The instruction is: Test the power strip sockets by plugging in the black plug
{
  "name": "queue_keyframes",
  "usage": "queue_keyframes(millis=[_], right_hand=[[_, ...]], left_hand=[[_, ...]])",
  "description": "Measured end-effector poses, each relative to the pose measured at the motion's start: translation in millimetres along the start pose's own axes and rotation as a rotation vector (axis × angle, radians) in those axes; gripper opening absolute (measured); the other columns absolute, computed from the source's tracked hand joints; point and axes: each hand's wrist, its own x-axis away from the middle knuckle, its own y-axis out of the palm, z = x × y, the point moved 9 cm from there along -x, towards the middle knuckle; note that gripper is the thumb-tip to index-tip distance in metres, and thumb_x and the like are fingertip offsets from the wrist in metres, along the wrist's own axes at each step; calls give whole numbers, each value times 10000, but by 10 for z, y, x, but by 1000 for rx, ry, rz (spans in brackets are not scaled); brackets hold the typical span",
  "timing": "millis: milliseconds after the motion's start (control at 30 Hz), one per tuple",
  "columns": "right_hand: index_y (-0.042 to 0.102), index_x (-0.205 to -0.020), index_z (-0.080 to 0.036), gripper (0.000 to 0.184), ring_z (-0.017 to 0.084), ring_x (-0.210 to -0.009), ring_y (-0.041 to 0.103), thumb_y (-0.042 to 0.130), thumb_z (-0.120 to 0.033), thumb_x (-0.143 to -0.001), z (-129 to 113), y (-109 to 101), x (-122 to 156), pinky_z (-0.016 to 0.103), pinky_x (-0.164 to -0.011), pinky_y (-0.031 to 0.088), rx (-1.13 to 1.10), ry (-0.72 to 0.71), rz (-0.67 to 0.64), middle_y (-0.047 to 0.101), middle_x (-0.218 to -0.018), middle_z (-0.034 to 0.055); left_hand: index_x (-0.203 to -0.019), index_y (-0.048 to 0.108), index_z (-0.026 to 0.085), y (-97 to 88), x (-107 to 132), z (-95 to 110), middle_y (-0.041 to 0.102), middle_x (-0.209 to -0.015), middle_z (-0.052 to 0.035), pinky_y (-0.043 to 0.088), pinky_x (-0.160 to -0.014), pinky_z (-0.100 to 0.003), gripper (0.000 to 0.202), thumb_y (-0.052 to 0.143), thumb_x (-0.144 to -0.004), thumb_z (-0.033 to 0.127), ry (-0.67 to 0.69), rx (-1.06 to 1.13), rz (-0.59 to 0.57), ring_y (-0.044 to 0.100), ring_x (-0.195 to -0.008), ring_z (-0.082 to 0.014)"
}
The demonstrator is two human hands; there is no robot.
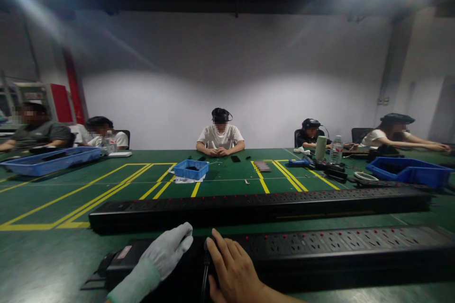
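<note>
A long black power strip [320,251], with a row of sockets and small red buttons, lies across the near table. My left hand [165,253], in a pale glove, rests over its left part with the fingers bent and pressed together; whatever is under them is hidden. My bare right hand [232,265] is just to the right, its fingers curved beside a black plug [206,246]. The index finger touches this plug, and a black cable [204,279] runs from it toward me. Part of the strip under both hands is hidden.
A second black power strip [234,208] lies parallel behind. Farther off are a small blue basket [192,170], a long blue tray [53,163], a blue bin [408,173] and a water bottle [336,151]. Several people sit around the green table [117,199], which has yellow tape lines.
</note>
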Motion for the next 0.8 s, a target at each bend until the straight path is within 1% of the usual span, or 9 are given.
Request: queue_keyframes(millis=[133,233,333,467,633,800], right_hand=[[147,-1510,-106,760,330,-1179,523,474,-403,-892,-5,-2,3,400,-966,428,6,-4,10,346,-1503,198],[159,-1508,-108,747,330,-1169,527,471,-396,-893,-11,-17,2,402,-959,433,8,0,4,355,-1499,196],[168,-1506,-108,754,333,-1167,526,485,-398,-887,-11,-24,0,405,-956,436,9,1,2,352,-1500,198],[161,-1506,-103,756,330,-1163,528,481,-405,-892,-14,-14,1,402,-959,435,20,-15,25,357,-1494,205],[154,-1506,-98,769,329,-1160,529,486,-411,-887,-10,-15,3,397,-951,435,25,-19,38,373,-1484,208],[163,-1504,-93,754,330,-1159,524,474,-399,-890,-12,-33,0,404,-954,428,14,-17,26,367,-1488,207]], left_hand=[[-1097,627,253,-32,-12,47,704,-1114,-20,475,-972,-262,351,420,-876,432,-5,-14,-8,650,-1062,-175],[-1102,625,264,-49,-22,66,704,-1112,-1,478,-964,-247,325,438,-871,395,-23,-35,-53,648,-1066,-173],[-1105,624,267,-62,-31,85,702,-1119,7,472,-969,-238,315,463,-858,376,-13,-39,-88,640,-1081,-174],[-1126,614,237,-38,-33,81,693,-1145,-21,466,-982,-254,336,439,-872,370,-6,-46,-107,634,-1095,-180],[-1146,605,212,26,-17,44,680,-1170,-52,464,-995,-292,367,394,-899,382,-2,-66,-79,630,-1103,-192],[-1135,605,235,79,-2,-25,689,-1152,-27,463,-994,-280,331,431,-882,359,-13,-79,-68,634,-1093,-182]])
